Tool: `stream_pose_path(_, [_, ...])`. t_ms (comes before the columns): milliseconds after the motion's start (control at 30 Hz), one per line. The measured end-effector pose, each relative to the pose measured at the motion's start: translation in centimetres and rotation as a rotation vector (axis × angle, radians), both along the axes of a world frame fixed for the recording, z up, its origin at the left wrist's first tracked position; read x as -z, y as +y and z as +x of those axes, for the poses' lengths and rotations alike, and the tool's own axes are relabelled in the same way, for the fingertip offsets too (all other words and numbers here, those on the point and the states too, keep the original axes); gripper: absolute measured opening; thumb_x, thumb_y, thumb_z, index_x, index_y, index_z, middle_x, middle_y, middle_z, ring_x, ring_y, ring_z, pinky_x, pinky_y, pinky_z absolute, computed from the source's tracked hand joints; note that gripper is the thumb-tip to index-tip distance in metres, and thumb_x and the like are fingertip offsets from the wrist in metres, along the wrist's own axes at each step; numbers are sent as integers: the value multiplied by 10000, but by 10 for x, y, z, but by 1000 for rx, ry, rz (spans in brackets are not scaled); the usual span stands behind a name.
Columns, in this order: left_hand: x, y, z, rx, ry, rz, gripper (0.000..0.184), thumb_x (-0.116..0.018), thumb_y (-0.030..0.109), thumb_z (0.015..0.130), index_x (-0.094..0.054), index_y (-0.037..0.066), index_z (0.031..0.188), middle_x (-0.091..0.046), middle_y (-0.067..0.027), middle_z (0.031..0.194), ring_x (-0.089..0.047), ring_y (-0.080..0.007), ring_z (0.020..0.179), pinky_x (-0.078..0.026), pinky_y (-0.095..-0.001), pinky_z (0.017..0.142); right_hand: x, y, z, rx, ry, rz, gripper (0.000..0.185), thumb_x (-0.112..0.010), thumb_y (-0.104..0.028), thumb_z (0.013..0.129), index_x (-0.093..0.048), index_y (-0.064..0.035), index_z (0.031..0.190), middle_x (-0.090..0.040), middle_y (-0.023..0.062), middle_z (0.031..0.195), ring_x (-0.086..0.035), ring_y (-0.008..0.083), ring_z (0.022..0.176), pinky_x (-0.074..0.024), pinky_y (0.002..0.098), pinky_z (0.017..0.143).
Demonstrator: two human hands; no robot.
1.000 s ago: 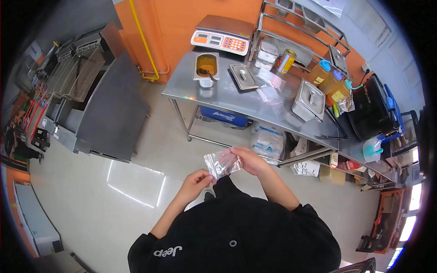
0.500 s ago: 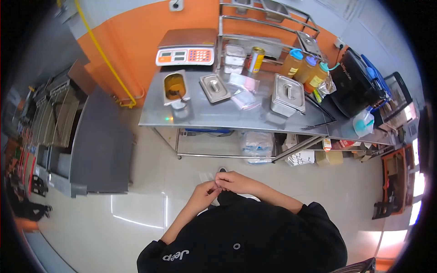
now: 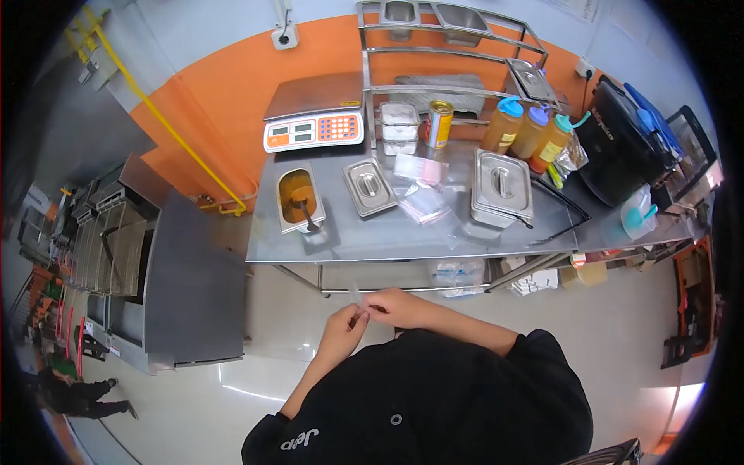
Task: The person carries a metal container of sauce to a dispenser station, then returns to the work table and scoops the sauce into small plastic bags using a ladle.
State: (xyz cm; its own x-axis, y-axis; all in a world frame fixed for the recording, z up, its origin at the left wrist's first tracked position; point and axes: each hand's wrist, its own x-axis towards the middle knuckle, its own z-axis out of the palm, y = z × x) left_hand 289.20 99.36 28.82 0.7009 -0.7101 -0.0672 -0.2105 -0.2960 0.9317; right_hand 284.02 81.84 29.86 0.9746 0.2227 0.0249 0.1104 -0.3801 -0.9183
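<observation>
My left hand (image 3: 342, 328) and my right hand (image 3: 390, 307) meet in front of my chest, fingers pinched on a small clear plastic bag (image 3: 356, 294). The bag is thin and partly hidden by the fingers. Beyond them on the steel table (image 3: 356, 246) sits a metal container (image 3: 297, 200) of orange-brown sauce with a dark-handled spoon in it. A metal lid (image 3: 370, 186) lies to its right, followed by more flat clear bags (image 3: 423, 203) and a lidded steel container (image 3: 501, 186).
A digital scale (image 3: 314, 116) stands at the table's back left. Behind are stacked tubs (image 3: 400, 124), a yellow can (image 3: 439, 125), sauce bottles (image 3: 502, 126) and a black appliance (image 3: 620, 147). A grey-sided fryer unit (image 3: 194, 287) is at left. A person (image 3: 77, 394) is at far left.
The view has shifted so that the table appears nearer. My hands have come together on the bag, which was spread between them a second ago. A person has come further into view at left.
</observation>
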Motion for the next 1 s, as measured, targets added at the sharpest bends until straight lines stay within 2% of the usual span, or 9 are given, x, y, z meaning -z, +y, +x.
stream_pose_path(100, [-9, 6, 5, -92, -163, 64, 137, -562, 138, 817, -561, 4, 793, -556, -140, 686, -527, -249, 605, -417, -328, 575, 3, 9, 20, -73, -184, -13, 129, -529, -163, 805, -506, -41, 768, -519, 154, 647, -542, 299, 610, -423, 387, 574])
stream_pose_path(167, [-2, 17, 6, -169, -484, 182, 106, -556, 116, 789, -560, 12, 775, -565, -149, 693, -539, -306, 636, -414, -373, 570, 7, 16, 32, -156, -172, -120, 132, -543, -165, 783, -510, -39, 756, -552, 155, 674, -552, 340, 633, -427, 407, 585])
stream_pose_path(400, [-3, 51, 0, -326, -609, 275, 102, -570, 136, 775, -567, 43, 732, -568, -106, 666, -545, -301, 661, -382, -431, 555, 11, 53, 50, -276, -56, -146, 186, -541, -213, 780, -526, -30, 747, -565, 171, 675, -560, 348, 641, -435, 424, 602])
stream_pose_path(667, [37, 98, -17, -93, -550, 519, 170, -577, 234, 761, -598, 83, 686, -583, -131, 637, -576, -320, 644, -406, -455, 557, 62, 95, 39, -529, 52, -343, 280, -472, -250, 800, -624, -16, 822, -619, 217, 794, -597, 390, 757, -478, 446, 703])
stream_pose_path(767, [27, 94, -27, 0, -491, 691, 240, -597, 281, 716, -612, 47, 661, -592, -172, 651, -592, -345, 687, -443, -447, 604, 77, 90, 31, -402, 17, -396, 282, -486, -275, 770, -635, -37, 798, -620, 204, 784, -605, 369, 747, -482, 446, 697])
stream_pose_path(900, [59, 96, -20, -87, -589, 521, 262, -621, 304, 686, -601, 58, 601, -583, -128, 563, -588, -330, 601, -452, -435, 580, 98, 90, 17, -212, -1, -378, 273, -501, -273, 746, -635, -35, 753, -616, 195, 742, -597, 369, 691, -477, 448, 656])
stream_pose_path(933, [43, 90, -17, -35, -497, 639, 314, -660, 321, 663, -643, 72, 853, -632, -130, 773, -598, -336, 789, -461, -430, 682, 99, 87, 12, -132, -5, -344, 275, -505, -272, 743, -633, -29, 750, -614, 194, 735, -595, 365, 666, -474, 444, 640])
stream_pose_path(967, [31, 82, -22, 43, -527, 600, 314, -660, 321, 663, -643, 72, 853, -632, -130, 773, -598, -336, 789, -461, -430, 682, 96, 84, 8, -99, 13, -286, 271, -507, -265, 744, -631, -24, 750, -610, 190, 720, -590, 354, 643, -467, 433, 618])
stream_pose_path(1000, [22, 78, -28, -3, -804, 465, 441, -677, 344, 661, -589, 58, 985, -595, -148, 920, -580, -336, 827, -449, -405, 729, 90, 81, 2, -69, 28, -221, 267, -509, -258, 745, -629, -19, 750, -606, 186, 705, -585, 342, 621, -461, 422, 597])
